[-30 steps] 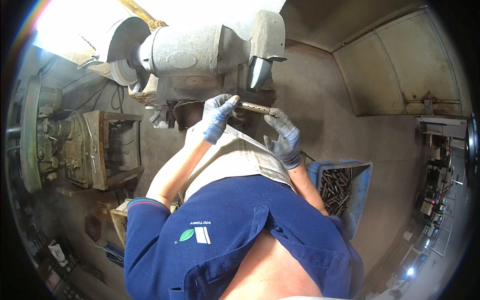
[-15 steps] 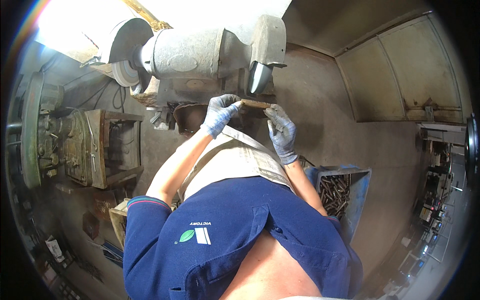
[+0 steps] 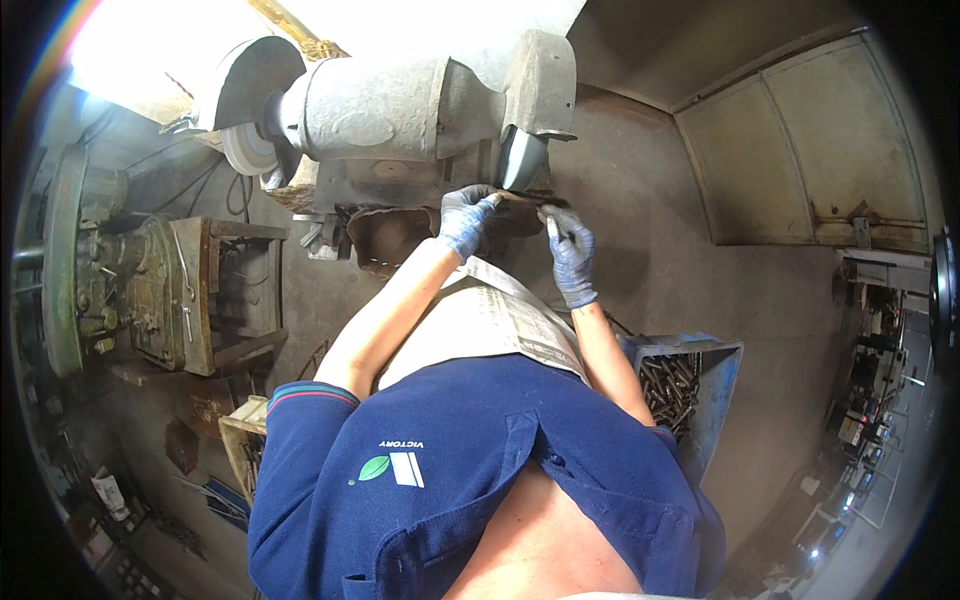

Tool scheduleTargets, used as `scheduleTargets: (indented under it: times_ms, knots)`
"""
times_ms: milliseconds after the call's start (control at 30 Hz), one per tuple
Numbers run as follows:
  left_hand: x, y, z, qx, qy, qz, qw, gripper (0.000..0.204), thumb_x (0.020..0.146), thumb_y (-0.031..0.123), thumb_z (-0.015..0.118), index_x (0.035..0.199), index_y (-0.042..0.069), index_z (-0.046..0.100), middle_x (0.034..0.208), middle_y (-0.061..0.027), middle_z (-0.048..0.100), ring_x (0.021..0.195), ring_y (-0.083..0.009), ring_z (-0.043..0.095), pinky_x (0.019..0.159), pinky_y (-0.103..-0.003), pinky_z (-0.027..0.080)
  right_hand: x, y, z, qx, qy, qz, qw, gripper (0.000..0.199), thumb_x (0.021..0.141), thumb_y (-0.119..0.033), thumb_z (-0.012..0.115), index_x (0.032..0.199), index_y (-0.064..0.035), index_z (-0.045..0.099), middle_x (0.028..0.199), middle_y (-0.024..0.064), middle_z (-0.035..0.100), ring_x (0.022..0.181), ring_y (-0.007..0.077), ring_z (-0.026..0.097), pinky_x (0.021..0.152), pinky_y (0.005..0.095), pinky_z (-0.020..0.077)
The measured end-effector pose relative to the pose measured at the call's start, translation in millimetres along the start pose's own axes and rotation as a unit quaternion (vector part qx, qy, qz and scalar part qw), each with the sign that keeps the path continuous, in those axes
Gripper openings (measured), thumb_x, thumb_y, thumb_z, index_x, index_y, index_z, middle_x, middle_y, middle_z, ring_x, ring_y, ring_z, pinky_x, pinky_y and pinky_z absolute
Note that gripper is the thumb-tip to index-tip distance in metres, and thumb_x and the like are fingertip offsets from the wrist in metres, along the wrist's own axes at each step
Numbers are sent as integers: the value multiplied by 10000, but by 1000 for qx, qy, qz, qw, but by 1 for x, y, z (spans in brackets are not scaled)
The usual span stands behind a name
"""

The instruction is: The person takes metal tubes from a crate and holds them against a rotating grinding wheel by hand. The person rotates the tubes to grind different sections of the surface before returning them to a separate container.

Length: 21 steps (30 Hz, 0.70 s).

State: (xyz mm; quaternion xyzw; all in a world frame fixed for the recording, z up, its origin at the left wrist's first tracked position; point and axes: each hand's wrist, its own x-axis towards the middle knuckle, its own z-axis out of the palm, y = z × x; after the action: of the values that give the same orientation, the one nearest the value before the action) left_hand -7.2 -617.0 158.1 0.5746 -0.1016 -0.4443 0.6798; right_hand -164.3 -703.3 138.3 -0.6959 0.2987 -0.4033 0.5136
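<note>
Both hands wear blue-grey gloves and hold a slim brownish metal bar [image 3: 516,197] between them, roughly level. My left hand [image 3: 466,222] is closed, pinching the bar's left end with thumb and fingers. At the other end, my right hand [image 3: 571,258] is closed too; its fingertips are slightly blurred. The bar lies just at the lower edge of the right grinding wheel [image 3: 522,160] of a grey bench grinder [image 3: 372,105]; whether they touch I cannot tell. The wheel sits partly under its guard [image 3: 542,80].
A blue bin [image 3: 722,390] of several metal parts [image 3: 670,385] stands beside my right arm. Left of the grinder is its other wheel [image 3: 248,148]. An old green machine [image 3: 150,290] stands further left, a large metal cabinet [image 3: 800,140] far right. A light apron [image 3: 500,310] covers my lap.
Both hands have carried the bar, the left one rightward and slightly up, bringing it close under the right grinding wheel. The right hand has shifted slightly right.
</note>
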Motion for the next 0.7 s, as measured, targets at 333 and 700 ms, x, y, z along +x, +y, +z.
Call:
scheduleTargets:
  times_ms: [333, 700]
  knots:
    - [9, 5, -40, 96, 28, 53, 994, 102, 839, 98, 625, 865, 2, 647, 736, 4, 614, 623, -61, 527, 550, -209, 441, -1, 7, 40, 82, -31, 65, 994, 138, 816, -36, 634, 947, -23, 678, 940, 90, 673, 886, 151, 623, 780, 265, 472]
    - [19, -10, -7, 137, 21, 45, 989, 125, 818, 103, 652, 823, -22, 655, 684, -14, 606, 588, -70, 500, 536, -218, 412, 1, 15, 6, 87, 18, 112, 990, 130, 834, -106, 641, 854, 20, 663, 766, 3, 633, 729, 65, 523, 691, 249, 443]
